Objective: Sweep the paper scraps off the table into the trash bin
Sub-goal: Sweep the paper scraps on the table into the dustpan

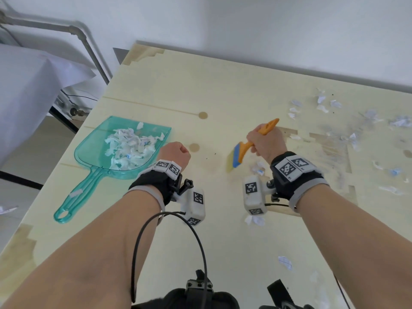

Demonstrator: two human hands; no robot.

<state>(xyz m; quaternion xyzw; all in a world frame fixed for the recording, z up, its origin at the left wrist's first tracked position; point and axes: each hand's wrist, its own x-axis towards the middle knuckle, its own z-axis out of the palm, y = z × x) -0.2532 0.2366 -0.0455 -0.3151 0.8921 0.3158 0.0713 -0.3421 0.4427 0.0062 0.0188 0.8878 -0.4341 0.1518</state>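
While the right hand [266, 141] gripped the one orange brush [252, 142] at frame centre, the left hand [176, 153] was fisted, holding nothing, beside the one teal dustpan [93, 150] near the table's [223, 85] left edge. Paper scraps [347, 134] lay scattered at the right, uncountable; bare tabletop lay between.

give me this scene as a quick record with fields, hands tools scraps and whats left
left hand: curled in a fist, holding nothing, beside the dustpan
right hand: grips the orange brush, bristles down on the table
dustpan: teal, lying on the table, partly filled with paper scraps
loose scraps: scattered over the table's right side
trash bin: not in view
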